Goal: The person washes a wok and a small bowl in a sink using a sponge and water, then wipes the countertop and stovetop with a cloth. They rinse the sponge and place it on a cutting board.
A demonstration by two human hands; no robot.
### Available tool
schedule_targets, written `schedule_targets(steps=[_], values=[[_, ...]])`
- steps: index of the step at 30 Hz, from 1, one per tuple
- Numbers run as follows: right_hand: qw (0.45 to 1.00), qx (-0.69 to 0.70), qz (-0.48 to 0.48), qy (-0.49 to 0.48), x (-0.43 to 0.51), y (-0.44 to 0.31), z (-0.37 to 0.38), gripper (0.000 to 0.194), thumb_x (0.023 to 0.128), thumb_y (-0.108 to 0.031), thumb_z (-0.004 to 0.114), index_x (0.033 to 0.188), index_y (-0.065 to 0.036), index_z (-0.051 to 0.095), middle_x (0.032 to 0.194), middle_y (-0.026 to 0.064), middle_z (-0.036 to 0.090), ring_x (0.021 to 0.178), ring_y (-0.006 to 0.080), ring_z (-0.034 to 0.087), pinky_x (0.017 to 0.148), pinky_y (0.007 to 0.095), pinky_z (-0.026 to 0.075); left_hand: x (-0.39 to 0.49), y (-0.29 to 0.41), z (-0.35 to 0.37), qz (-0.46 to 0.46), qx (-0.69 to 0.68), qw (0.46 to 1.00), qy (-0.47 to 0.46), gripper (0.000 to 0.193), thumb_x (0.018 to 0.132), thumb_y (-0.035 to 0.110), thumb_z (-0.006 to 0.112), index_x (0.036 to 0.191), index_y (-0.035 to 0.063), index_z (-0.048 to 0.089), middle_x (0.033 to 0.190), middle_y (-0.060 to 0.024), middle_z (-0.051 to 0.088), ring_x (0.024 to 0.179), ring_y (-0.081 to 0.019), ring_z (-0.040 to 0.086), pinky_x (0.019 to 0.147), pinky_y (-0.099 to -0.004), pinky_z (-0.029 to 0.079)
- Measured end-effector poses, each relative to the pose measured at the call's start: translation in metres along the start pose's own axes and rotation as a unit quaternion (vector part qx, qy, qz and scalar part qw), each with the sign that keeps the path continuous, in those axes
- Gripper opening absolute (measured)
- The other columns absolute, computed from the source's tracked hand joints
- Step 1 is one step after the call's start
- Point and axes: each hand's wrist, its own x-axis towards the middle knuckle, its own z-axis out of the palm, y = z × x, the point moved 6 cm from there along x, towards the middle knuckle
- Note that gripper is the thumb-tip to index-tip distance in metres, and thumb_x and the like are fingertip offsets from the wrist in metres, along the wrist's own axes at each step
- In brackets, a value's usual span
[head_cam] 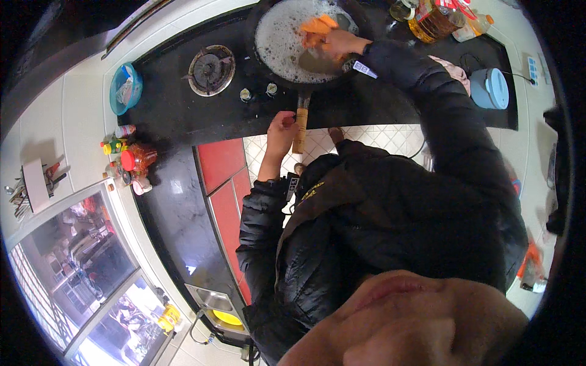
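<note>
A dark wok (293, 84) full of white suds (279, 36) sits at the back of the black counter. Its handle (300, 130), with a wooden grip, points towards me over the counter's front edge. Curled against the left side of that grip is my left hand (280, 130); any fingers beneath it are hidden. Inside the wok, my right hand (342, 43) holds an orange cloth (320, 26) above the foam. A dark, blurred patch in the suds lies below this hand, and I cannot make out what it is.
A bare gas burner (209, 69) and two stove knobs (258, 91) are left of the wok. Further left stand a blue basin (126, 89) and several condiment jars (135, 158). Oil bottles (432, 23) and a light-blue lidded container (490, 89) are at right. A sink (213, 299) lies lower left.
</note>
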Motion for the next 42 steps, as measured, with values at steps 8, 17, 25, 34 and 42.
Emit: schedule_targets(steps=[8,17,25,34,42], values=[[0.646,0.754,-0.009,-0.117,0.0,0.022,-0.046,0.025,0.089,-0.026,0.063,0.104,-0.007,0.067,0.112,0.0071,0.066,0.102,0.0243,0.064,0.081,0.0493,0.054,0.009,-0.006,0.017,-0.046,-0.057,0.995,0.062,0.028,0.083,0.007,0.07,0.108,0.0003,0.061,0.095,-0.0106,0.069,0.085,-0.0162,0.065,0.078,-0.0298,0.052],[0.722,0.68,-0.064,0.111,0.01,-0.001,-0.065,0.017,0.088,-0.025,0.069,0.085,-0.01,0.061,0.073,-0.0017,0.057,0.067,0.0126,0.058,0.058,0.0328,0.052,0.008,-0.002,0.025,-0.053,0.008,0.996,0.073,0.033,0.081,0.011,0.073,0.108,-0.0001,0.058,0.095,-0.0114,0.068,0.085,-0.0184,0.065,0.078,-0.0318,0.052],[0.848,0.492,-0.044,0.192,0.05,0.014,-0.065,0.033,0.084,-0.037,0.075,0.07,-0.01,0.061,0.058,-0.0044,0.048,0.053,0.007,0.045,0.049,0.0276,0.036,0.003,-0.003,0.03,-0.069,-0.078,0.992,0.075,0.032,0.081,0.009,0.07,0.11,0.0002,0.058,0.094,-0.0112,0.069,0.084,-0.0181,0.066,0.077,-0.0316,0.052],[0.878,0.409,-0.093,0.232,0.078,0.027,-0.065,0.038,0.089,-0.042,0.067,0.071,-0.008,0.062,0.057,-0.0031,0.048,0.052,0.0087,0.044,0.049,0.0307,0.036,0.0,-0.004,0.033,-0.065,-0.088,0.989,0.096,0.033,0.081,0.008,0.069,0.112,0.0009,0.058,0.093,-0.0119,0.07,0.084,-0.0183,0.067,0.076,-0.031,0.052],[0.873,0.409,-0.061,0.26,0.097,0.065,-0.068,0.036,0.087,-0.042,0.067,0.086,-0.007,0.072,0.067,0.0013,0.062,0.062,0.0128,0.06,0.058,0.0317,0.046,-0.003,-0.005,0.033,-0.059,-0.026,0.994,0.094,0.035,0.085,0.01,0.068,0.116,0.0014,0.056,0.095,-0.0121,0.068,0.084,-0.0185,0.066,0.076,-0.0314,0.052]])
